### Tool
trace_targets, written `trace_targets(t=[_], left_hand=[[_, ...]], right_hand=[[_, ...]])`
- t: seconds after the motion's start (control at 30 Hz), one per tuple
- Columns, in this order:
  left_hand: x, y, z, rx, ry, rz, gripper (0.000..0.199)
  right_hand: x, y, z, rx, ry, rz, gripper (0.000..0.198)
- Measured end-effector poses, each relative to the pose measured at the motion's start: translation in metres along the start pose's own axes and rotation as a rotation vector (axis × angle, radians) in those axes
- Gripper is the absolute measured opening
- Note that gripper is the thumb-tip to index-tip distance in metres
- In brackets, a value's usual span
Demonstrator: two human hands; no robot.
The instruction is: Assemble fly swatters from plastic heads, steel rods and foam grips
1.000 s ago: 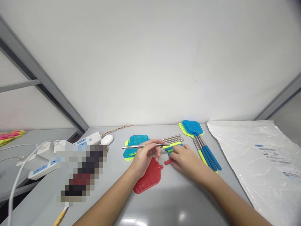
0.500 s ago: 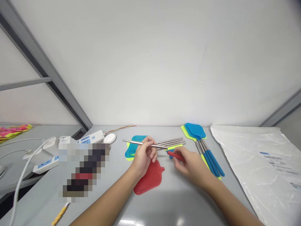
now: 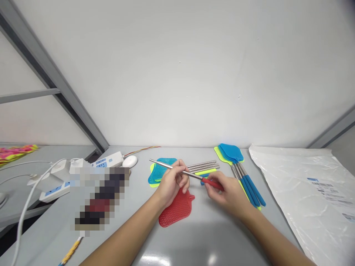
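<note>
My left hand (image 3: 174,183) pinches a thin metal rod (image 3: 161,163) that slants down to the right. My right hand (image 3: 224,190) grips a red handle sleeve (image 3: 208,182), whose near end meets the rod's lower end. Under my left hand lies a red fly swatter head (image 3: 177,210), partly covered by the palm. Behind that hand rest blue and yellow-green swatter heads (image 3: 162,168). Several loose metal rods (image 3: 203,165) lie behind the held rod, next to a yellow-green sleeve (image 3: 205,172) and a blue one partly hidden.
Blue and yellow-green fly swatters (image 3: 231,152) with handles lie at the right. A large white plastic bag (image 3: 288,177) covers the table's right side. At the left are power strips (image 3: 107,160), a white round device (image 3: 129,161), cables and a blurred-out object (image 3: 102,199).
The rod and red sleeve have come together end to end and now line up. The rod tilts more steeply, and my left hand has shifted slightly right.
</note>
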State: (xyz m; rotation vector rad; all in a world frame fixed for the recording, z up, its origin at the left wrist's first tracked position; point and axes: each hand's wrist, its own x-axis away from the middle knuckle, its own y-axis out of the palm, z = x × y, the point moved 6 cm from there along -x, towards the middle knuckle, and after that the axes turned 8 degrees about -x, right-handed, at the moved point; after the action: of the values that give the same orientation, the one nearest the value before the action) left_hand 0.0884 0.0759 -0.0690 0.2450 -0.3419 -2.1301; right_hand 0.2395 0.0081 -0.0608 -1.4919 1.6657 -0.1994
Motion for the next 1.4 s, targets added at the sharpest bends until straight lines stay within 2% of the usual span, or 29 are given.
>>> trace_targets(t=[0.53, 0.87, 0.93, 1.13, 1.4], left_hand=[[-0.001, 0.001, 0.001, -0.031, 0.015, -0.023, 0.017], [0.004, 0.014, -0.009, -0.065, -0.066, -0.100, 0.013], [0.005, 0.016, -0.009, -0.065, -0.075, -0.102, 0.016], [0.004, 0.017, -0.012, -0.068, -0.115, -0.113, 0.042], [0.004, 0.017, -0.021, -0.135, -0.155, -0.067, 0.042]], right_hand=[[-0.002, -0.001, -0.001, 0.010, 0.016, -0.026, 0.011], [-0.002, 0.002, -0.006, 0.031, -0.031, -0.025, 0.012], [-0.002, 0.002, -0.007, 0.023, -0.036, -0.024, 0.013], [-0.003, 0.003, -0.010, 0.011, -0.036, -0.056, 0.014], [-0.002, 0.003, -0.008, 0.006, -0.036, -0.046, 0.014]])
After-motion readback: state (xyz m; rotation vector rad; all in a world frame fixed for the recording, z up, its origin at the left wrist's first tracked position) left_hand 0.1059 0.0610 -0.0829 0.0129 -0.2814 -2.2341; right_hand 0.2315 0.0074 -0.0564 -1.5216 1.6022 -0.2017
